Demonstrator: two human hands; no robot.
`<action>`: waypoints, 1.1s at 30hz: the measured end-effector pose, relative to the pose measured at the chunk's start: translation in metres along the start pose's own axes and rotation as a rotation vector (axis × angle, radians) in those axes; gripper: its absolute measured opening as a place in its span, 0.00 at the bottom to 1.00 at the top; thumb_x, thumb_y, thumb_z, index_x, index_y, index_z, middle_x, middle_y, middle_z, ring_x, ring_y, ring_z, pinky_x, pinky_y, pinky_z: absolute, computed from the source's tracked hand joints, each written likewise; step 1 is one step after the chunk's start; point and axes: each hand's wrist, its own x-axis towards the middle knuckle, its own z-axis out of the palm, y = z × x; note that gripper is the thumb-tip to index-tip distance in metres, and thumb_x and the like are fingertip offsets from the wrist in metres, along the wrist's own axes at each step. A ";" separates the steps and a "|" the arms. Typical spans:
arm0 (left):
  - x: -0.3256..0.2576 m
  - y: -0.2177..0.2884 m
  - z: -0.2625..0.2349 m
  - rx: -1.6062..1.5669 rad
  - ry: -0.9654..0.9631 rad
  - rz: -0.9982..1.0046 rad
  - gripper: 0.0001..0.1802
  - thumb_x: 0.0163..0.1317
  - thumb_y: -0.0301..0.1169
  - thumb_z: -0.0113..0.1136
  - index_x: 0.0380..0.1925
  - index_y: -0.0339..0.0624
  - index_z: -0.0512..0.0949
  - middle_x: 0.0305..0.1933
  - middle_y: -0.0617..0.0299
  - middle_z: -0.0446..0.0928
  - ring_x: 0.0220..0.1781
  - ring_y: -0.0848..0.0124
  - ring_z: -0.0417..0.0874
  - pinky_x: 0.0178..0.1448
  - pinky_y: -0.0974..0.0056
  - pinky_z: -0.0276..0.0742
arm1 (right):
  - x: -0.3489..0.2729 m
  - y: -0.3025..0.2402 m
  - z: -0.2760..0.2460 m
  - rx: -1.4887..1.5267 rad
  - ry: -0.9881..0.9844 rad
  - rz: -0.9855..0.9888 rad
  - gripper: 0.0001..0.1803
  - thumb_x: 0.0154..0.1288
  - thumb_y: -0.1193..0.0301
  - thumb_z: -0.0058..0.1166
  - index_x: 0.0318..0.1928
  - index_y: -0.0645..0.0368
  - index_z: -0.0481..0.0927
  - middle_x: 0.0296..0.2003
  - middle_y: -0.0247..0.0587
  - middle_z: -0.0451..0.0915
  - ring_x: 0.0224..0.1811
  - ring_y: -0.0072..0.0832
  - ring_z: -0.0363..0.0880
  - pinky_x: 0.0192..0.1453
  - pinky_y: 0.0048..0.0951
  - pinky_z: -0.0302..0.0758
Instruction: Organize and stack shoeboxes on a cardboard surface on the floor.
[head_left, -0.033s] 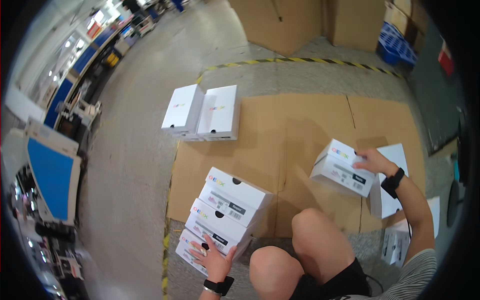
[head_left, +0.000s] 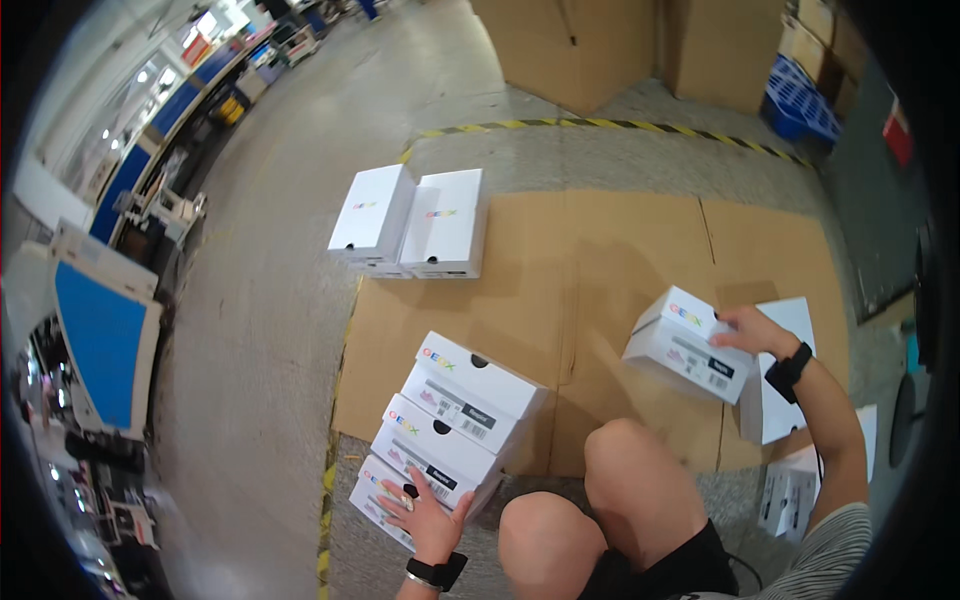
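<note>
My right hand [head_left: 752,332] grips the lid edge of a white shoebox [head_left: 688,350], thumb on one face and fingers over the rim. The box is tilted above the flattened cardboard; whether its bottom touches is unclear. Another white box [head_left: 790,410] sits just behind my right wrist, partly hidden by the arm. On the left, my left hand [head_left: 432,522] lies with fingers spread across the nearest shoebox [head_left: 372,500] in a column of three. Beyond it come the middle shoebox [head_left: 425,450] and the far shoebox [head_left: 470,390], printed ends toward me.
Two side-by-side piles of shoeboxes [head_left: 440,225] stand at the cardboard's far left corner. More white boxes [head_left: 787,498] are by my right elbow. Large brown cartons [head_left: 720,50] and a blue plastic crate [head_left: 798,105] are at the back. Yellow-black tape [head_left: 500,126] marks the floor.
The whole view has shifted very slightly. Both hands keep their places, the right still on its shoebox and the left still spread on the nearest one.
</note>
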 end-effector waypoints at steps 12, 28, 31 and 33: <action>0.004 -0.027 0.018 -0.008 0.116 0.145 0.51 0.40 0.65 0.53 0.60 0.45 0.54 0.63 0.28 0.30 0.62 0.29 0.28 0.54 0.27 0.28 | 0.060 -0.082 -0.012 0.364 0.211 0.317 0.17 0.49 0.65 0.59 0.27 0.68 0.72 0.36 0.45 0.70 0.34 0.24 0.71 0.37 0.25 0.69; 0.033 -0.030 0.005 -0.101 0.012 0.115 0.50 0.38 0.65 0.54 0.60 0.50 0.57 0.63 0.27 0.31 0.61 0.27 0.28 0.57 0.30 0.23 | 0.294 -0.142 0.254 -0.724 0.461 -0.045 0.09 0.52 0.70 0.45 0.32 0.59 0.76 0.51 0.46 0.64 0.55 0.41 0.59 0.49 0.48 0.61; 0.038 -0.033 0.009 -0.106 0.028 0.124 0.51 0.37 0.65 0.54 0.60 0.51 0.57 0.63 0.28 0.30 0.61 0.26 0.29 0.57 0.29 0.24 | 0.304 -0.130 0.260 -0.750 0.577 -0.191 0.09 0.52 0.71 0.45 0.35 0.54 0.75 0.54 0.44 0.61 0.56 0.42 0.58 0.47 0.50 0.62; 0.040 -0.038 0.012 -0.075 0.076 0.148 0.51 0.38 0.65 0.54 0.60 0.52 0.57 0.63 0.27 0.31 0.61 0.25 0.31 0.56 0.28 0.26 | 0.307 -0.126 0.260 -0.786 0.546 -0.206 0.09 0.52 0.72 0.45 0.35 0.54 0.75 0.54 0.43 0.61 0.55 0.42 0.59 0.46 0.49 0.63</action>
